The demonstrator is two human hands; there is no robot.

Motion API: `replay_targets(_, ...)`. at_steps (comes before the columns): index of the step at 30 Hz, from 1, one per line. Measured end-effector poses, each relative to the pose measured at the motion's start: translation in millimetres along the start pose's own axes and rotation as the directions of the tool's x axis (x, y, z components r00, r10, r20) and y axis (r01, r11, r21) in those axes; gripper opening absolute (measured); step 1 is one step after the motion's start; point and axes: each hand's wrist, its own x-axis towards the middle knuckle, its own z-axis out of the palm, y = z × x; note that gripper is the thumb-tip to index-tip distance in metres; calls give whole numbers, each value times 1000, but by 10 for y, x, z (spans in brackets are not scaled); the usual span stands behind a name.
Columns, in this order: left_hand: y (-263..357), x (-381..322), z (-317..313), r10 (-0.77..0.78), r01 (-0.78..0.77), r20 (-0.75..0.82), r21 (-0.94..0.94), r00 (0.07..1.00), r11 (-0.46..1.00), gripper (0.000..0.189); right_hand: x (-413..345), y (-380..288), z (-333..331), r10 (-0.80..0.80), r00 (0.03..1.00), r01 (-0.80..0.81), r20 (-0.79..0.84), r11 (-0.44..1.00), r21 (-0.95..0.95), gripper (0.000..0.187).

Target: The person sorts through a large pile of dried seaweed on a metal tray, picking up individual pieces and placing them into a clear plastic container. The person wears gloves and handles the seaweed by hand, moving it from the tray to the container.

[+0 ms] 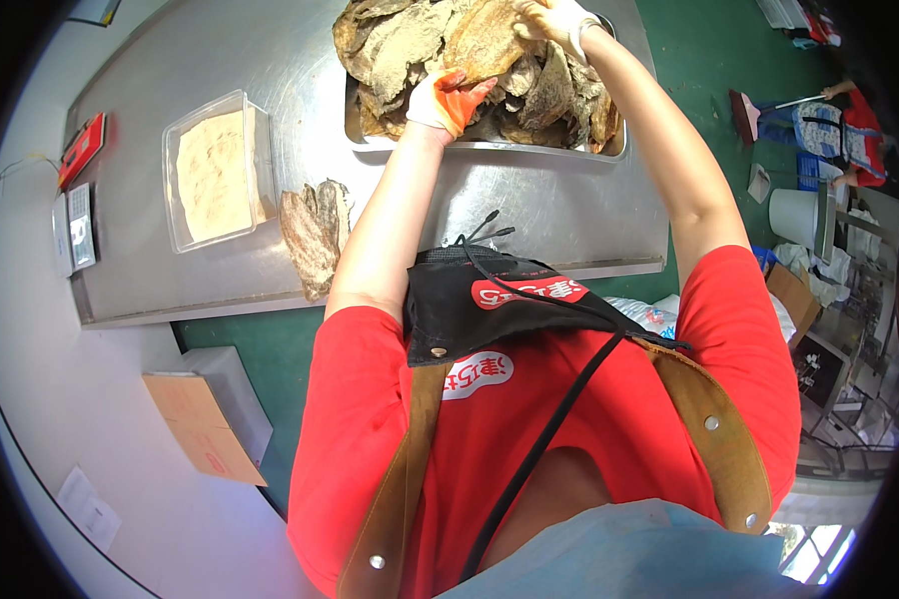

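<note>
Both of my hands wear work gloves and are at one broad, flat, brown dried slab above a heaped metal tray. My left hand, with orange coating on its glove, is at the slab's lower end, palm turned up and fingers around the tip. At the right edge of the same slab, my right hand grips in a pale glove. Many similar dried slabs, wrinkled and partly dusted with powder, fill the tray beneath. Two or so more dried slabs lie on the steel table beside my left forearm.
A clear plastic tub of tan powder stands on the steel table. Near the wall are a digital scale and a red box. A cardboard box sits below. At right, another person holds a broom.
</note>
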Motion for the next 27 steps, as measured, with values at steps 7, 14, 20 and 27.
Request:
replay_targets(7, 31, -89, 200, 141, -119, -56, 294, 988, 948, 45, -109, -1, -180, 207, 966, -183, -156, 971, 156, 30)
replay_targets(14, 337, -160, 538, 431, -522, 655, 756, 621, -395, 35, -501, -117, -307, 264, 944, -263, -197, 964, 34, 41)
replay_targets(20, 60, -78, 297, 60, -446, 831, 356, 553, -821, 36, -510, 494, -5, 395, 919, -301, 20, 666, 682, 20)
replay_targets(27, 474, -186, 316, 625, -234, 329, 944, 708, -232, 35, -387, 530, 282, 324, 946, -198, 26, 513, 835, 22)
